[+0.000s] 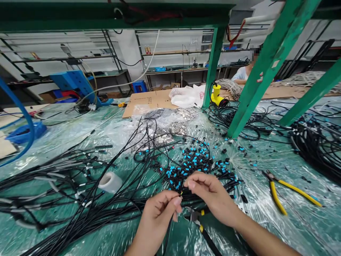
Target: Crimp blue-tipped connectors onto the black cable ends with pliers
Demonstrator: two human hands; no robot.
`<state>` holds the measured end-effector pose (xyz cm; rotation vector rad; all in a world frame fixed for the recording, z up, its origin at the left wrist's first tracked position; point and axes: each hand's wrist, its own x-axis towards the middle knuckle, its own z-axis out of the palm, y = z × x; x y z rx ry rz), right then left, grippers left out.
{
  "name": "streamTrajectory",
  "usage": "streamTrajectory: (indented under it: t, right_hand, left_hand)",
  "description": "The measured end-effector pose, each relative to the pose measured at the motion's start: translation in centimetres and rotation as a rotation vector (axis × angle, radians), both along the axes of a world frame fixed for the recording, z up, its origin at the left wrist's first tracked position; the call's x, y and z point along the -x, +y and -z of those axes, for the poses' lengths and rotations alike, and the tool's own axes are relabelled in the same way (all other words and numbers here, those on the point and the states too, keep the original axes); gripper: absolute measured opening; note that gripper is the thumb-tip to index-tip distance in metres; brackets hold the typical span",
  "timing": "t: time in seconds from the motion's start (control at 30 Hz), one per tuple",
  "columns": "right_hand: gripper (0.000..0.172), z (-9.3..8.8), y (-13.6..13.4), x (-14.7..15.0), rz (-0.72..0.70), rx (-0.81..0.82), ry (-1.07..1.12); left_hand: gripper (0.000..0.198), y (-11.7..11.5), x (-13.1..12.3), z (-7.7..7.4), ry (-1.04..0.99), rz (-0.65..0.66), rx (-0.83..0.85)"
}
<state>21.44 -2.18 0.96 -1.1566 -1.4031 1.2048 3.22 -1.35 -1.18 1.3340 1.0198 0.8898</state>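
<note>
My left hand (160, 217) is closed in a pinch on the end of a black cable (167, 236), which trails down below the fingers. A bit of yellow wire shows at the fingertips. Close by on the right, my right hand (210, 195) is also pinched, and whatever sits between its fingertips is too small to make out. Beneath the hands lie black-and-yellow cutting pliers (197, 220). Just beyond the fingers spreads a heap of small black connectors with blue parts (191, 158).
Bundled black cables (106, 209) cover the left, beside a white tape roll (110, 182). Yellow-handled pliers (282, 188) lie at right. Green posts (245, 103) rise from the plastic-covered table. Farther back are flat metal pieces (160, 131), cardboard (146, 101) and a person (242, 73).
</note>
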Motion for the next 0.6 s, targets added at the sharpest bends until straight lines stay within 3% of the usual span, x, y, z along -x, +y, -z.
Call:
streamTrajectory:
  t: [0.27, 0.37, 0.5, 0.6]
  right_hand:
    - [0.011, 0.1, -0.9, 1.0, -0.048, -0.128, -0.150]
    - [0.014, 0.5, -1.3, 1.3, -0.001, -0.193, -0.238]
    - [0.014, 0.1, -1.0, 0.3, 0.122, -0.316, -0.352]
    - [0.018, -1.5, -0.5, -1.4, 0.103, -0.264, -0.510]
  left_hand:
    - [0.037, -0.2, 0.3, 0.0, -0.065, 0.099, 0.050]
    - [0.036, -0.4, 0.1, -0.1, -0.060, 0.107, 0.045]
    - [0.032, -0.3, 0.3, 0.0, -0.086, 0.075, 0.020]
    - [0.023, 0.8, 1.1, -0.1, -0.169, -0.025, 0.026]
